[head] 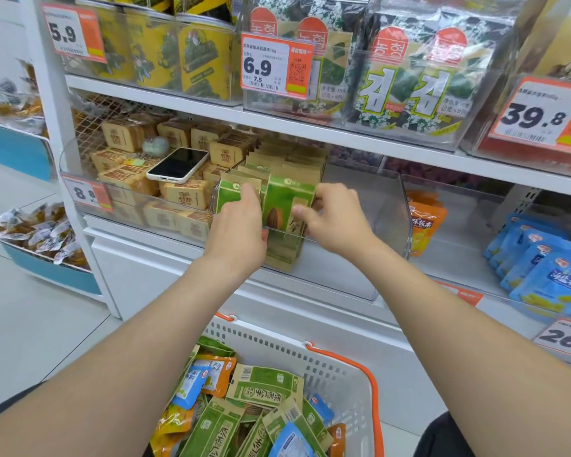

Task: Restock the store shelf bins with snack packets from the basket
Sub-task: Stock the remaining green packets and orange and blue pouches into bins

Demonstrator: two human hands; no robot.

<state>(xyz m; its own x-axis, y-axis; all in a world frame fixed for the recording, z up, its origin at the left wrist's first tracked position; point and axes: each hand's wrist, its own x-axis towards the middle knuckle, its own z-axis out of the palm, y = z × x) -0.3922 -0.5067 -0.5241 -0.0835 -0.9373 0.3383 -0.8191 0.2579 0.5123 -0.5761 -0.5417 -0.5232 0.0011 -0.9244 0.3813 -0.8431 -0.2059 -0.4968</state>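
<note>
Both hands work at the clear shelf bin [391,209]: the left hand [241,225] grips the upright green snack packets [285,202] at its front, and the right hand [338,222] pinches the front packet's right edge. The white basket [337,367] (orange handles) sits below, holding more packets.

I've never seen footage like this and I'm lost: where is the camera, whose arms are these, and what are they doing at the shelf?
There is no machine here. A person wears one wide-angle camera on the head, and it looks down along both bare arms. The left hand and right hand both grip upright green snack packets at the front of a clear shelf bin. Below, a white basket holds more packets. A phone lies on tan packs in the neighbouring bin.
</note>
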